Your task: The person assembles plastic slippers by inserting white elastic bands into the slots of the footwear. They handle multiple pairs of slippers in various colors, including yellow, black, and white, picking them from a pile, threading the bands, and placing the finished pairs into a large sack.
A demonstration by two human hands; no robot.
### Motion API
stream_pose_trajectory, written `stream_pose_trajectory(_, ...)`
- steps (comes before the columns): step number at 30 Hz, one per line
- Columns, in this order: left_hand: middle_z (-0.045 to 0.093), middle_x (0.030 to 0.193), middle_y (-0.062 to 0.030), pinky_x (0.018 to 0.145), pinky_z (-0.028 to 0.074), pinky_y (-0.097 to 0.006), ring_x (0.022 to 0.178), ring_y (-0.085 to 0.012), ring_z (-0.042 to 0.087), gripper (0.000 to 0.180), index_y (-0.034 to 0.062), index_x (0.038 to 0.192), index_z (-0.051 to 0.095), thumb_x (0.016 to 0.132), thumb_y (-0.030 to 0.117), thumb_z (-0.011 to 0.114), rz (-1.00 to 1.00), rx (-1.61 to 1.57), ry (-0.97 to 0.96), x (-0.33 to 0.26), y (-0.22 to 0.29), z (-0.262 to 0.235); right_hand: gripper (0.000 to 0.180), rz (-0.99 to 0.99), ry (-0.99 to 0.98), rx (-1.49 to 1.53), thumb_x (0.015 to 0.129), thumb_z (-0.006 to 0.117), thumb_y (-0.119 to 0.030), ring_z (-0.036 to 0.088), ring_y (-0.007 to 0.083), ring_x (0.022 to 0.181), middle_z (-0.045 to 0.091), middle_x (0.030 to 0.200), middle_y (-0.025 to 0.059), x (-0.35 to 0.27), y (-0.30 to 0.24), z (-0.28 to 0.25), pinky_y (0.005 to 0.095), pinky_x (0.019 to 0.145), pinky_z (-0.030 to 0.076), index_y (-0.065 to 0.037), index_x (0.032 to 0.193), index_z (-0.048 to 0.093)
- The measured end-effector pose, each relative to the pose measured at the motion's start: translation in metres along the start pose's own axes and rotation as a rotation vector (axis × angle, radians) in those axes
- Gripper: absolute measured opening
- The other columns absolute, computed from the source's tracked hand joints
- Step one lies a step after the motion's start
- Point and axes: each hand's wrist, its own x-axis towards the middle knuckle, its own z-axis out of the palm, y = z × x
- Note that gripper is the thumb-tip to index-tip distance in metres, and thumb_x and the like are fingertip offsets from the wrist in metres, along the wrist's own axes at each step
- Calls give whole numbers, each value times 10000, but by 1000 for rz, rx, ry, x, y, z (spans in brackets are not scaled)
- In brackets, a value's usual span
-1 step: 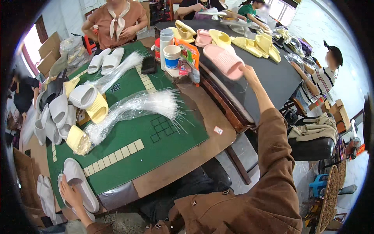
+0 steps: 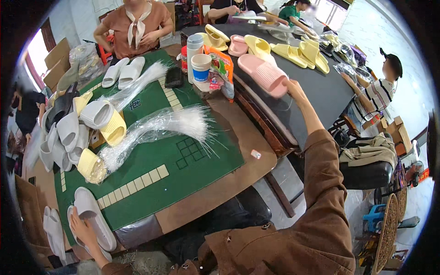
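Observation:
My right hand (image 2: 297, 90), with the arm stretched out, grips a pink slipper (image 2: 262, 72) by one end and holds it up over the dark table. A thin thread hangs beside that hand. At the lower left, my left hand (image 2: 83, 230) lies with fingers stretched out over a pair of light grey slippers (image 2: 101, 224) at the edge of the green mat (image 2: 201, 172). Those slippers lean against each other, the left one partly covered by my hand. Bundles of clear plastic threads (image 2: 178, 123) lie on the mat beside a yellow slipper (image 2: 90, 165).
Grey and yellow slippers (image 2: 68, 130) are heaped at the left. A paper cup (image 2: 201, 67), a bottle and an orange bag stand at the far mat edge. Yellow slippers (image 2: 289, 55) lie on the dark table (image 2: 321, 89). Several people are around the tables; a black stool (image 2: 366, 176) stands right.
The pink slipper has tipped slightly, its held end a little lower. My left hand stays in place on the grey slippers.

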Motion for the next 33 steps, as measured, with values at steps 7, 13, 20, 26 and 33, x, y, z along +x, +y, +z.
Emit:
stream_pose_trajectory(7, 513, 1406, -97, 1085, 332, -441, 1312, -327, 441, 638, 96, 1413, 448, 806, -2, 615, -60, 22, 25, -1, 8, -6, 464, 88, 16, -5, 918, 586, -506, 461, 108, 686, 567, 756, -1, 11, -10, -27, 258, 631, 364, -78, 1025, 729)
stream_pose_trajectory(13, 517, 1398, -110, 1086, 333, -451, 1302, -331, 449, 654, 98, 1403, 466, 783, -31, 625, -102, 22, 5, 4, 12, -10, 400, -422, 38, -335, 877, 604, -435, 671, 248, 915, 709, 985, 107, 89, -58, 27, 355, 808, 498, -109, 1078, 719)
stream_pose_trajectory(20, 510, 1369, -173, 1062, 351, -450, 1308, -355, 437, 668, 80, 1387, 487, 752, -81, 616, -176, 41, 6, 0, 23, -20, 322, -505, 52, -932, 854, 573, -330, 674, 350, 927, 701, 983, 145, 146, -120, 142, 446, 806, 531, -184, 1121, 678)
stream_pose_trajectory(26, 524, 1372, -173, 1068, 349, -456, 1296, -360, 454, 647, 80, 1393, 482, 774, -68, 601, -245, 61, -37, 10, 49, -30, 165, -637, -135, -1393, 770, 666, -192, 686, 278, 951, 698, 1032, 137, 184, -106, 176, 398, 822, 538, -134, 902, 747)
stream_pose_trajectory(33, 527, 1371, -159, 1051, 365, -464, 1291, -368, 462, 659, 69, 1392, 482, 756, -78, 572, -179, 8, 9, 8, 31, -19, 197, -834, -25, -1234, 763, 637, -145, 691, 330, 854, 681, 1059, 144, 191, -95, 157, 438, 766, 552, -81, 920, 735)
